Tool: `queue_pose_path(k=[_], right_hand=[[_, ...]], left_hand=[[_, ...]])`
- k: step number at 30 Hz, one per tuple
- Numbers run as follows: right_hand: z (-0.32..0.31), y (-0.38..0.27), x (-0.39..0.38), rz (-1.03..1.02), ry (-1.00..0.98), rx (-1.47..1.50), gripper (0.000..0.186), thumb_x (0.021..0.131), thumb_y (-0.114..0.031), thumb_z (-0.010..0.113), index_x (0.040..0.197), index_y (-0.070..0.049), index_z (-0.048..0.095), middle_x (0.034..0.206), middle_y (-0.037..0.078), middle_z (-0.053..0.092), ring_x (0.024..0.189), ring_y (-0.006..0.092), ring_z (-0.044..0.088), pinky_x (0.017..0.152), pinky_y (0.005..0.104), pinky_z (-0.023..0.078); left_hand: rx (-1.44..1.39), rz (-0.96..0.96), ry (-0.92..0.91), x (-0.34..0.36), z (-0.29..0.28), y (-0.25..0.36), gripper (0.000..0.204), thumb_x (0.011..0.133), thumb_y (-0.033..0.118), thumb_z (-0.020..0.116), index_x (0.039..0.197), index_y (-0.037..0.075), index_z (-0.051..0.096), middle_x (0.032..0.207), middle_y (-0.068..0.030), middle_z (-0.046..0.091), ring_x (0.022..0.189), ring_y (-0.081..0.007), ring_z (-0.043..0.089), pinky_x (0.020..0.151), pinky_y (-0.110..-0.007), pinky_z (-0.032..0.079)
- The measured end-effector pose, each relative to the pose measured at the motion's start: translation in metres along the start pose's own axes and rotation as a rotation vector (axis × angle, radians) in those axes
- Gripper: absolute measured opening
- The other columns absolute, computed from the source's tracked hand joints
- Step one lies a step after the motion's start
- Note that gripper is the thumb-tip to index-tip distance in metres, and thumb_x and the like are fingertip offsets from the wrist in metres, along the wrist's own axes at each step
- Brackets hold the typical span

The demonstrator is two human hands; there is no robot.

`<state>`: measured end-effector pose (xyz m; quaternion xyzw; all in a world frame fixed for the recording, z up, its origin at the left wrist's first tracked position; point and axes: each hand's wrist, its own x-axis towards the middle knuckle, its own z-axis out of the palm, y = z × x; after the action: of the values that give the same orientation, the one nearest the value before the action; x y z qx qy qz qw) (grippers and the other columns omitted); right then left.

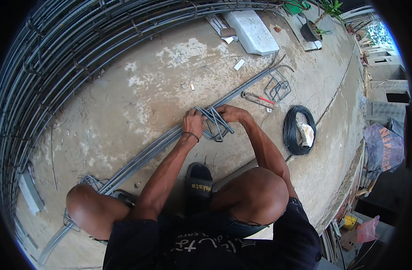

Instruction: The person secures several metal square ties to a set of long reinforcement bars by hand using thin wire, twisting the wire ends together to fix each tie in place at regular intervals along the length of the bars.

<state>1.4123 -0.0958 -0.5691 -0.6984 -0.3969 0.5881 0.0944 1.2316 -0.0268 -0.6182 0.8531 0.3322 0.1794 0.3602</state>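
Note:
My left hand point(193, 122) is closed on a cluster of square steel stirrups point(218, 127) around a bundle of long rebar rods point(145, 153). From the right, my right hand point(230, 113) grips the far side of the same stirrups, its fingertips partly hidden behind them. The rods run diagonally over the ground from lower left to upper right. More stirrups point(277, 88) lie near the rods' far end. Between those and my right hand rests a pair of pincers point(259, 99) with a red handle. More stirrups point(91, 182) are around the rods by my left knee, which partly hides them.
A coil of dark tie wire point(289, 137) lies at right with a pale stone point(306, 135) inside it. Long rebar cages point(80, 33) curve along the left and far side. Beyond the rods are a white block point(252, 32) and a potted plant point(310, 31).

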Motion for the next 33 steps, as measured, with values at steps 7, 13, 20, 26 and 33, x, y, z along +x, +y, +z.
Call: queue_pose_path(k=[7, 13, 20, 26, 33], right_hand=[[-0.003, 0.006, -0.002, -0.044, -0.045, 0.022, 0.026, 0.086, -0.015, 0.056, 0.109, -0.005, 0.064, 0.087, 0.001, 0.065, 0.077, 0.0117, 0.053, 0.073, 0.027, 0.045], [-0.002, 0.02, 0.0, -0.204, -0.011, 0.018, 0.03, 0.085, -0.008, 0.057, 0.115, -0.006, 0.062, 0.099, 0.005, 0.067, 0.089, 0.0136, 0.056, 0.085, 0.0284, 0.045], [0.007, 0.01, -0.003, -0.152, 0.034, 0.001, 0.033, 0.087, -0.008, 0.056, 0.12, -0.006, 0.059, 0.106, 0.005, 0.065, 0.092, 0.0143, 0.056, 0.087, 0.0281, 0.044], [0.016, 0.017, -0.006, -0.187, 0.124, 0.181, 0.026, 0.086, -0.007, 0.056, 0.11, -0.002, 0.062, 0.092, 0.003, 0.066, 0.084, 0.0121, 0.057, 0.076, 0.0287, 0.046], [0.026, 0.015, 0.004, -0.222, 0.433, -0.144, 0.02, 0.072, -0.006, 0.068, 0.092, -0.001, 0.065, 0.078, 0.01, 0.065, 0.069, 0.0179, 0.059, 0.063, 0.0316, 0.047]], left_hand=[[0.093, 0.089, 0.066, -0.001, 0.004, -0.012, 0.019, 0.078, 0.019, 0.068, 0.08, 0.002, 0.062, 0.084, -0.0166, 0.059, 0.083, -0.0356, 0.059, 0.07, -0.044, 0.048], [0.089, -0.03, -0.112, 0.002, -0.005, -0.001, 0.025, 0.079, 0.024, 0.067, 0.088, 0.002, 0.06, 0.088, -0.0167, 0.059, 0.088, -0.035, 0.059, 0.074, -0.046, 0.049], [0.075, 0.09, -0.096, -0.011, -0.03, -0.027, 0.029, 0.077, 0.025, 0.069, 0.094, 0.003, 0.062, 0.093, -0.0181, 0.061, 0.088, -0.0366, 0.059, 0.078, -0.044, 0.048], [0.098, -0.083, -0.206, -0.023, -0.06, -0.053, 0.034, 0.076, 0.026, 0.071, 0.099, 0.002, 0.063, 0.098, -0.0194, 0.062, 0.092, -0.0368, 0.059, 0.081, -0.043, 0.048], [0.037, -0.314, -0.364, -0.008, -0.072, -0.045, 0.039, 0.073, 0.03, 0.074, 0.095, 0.0, 0.062, 0.087, -0.0206, 0.064, 0.087, -0.037, 0.062, 0.077, -0.042, 0.048]])
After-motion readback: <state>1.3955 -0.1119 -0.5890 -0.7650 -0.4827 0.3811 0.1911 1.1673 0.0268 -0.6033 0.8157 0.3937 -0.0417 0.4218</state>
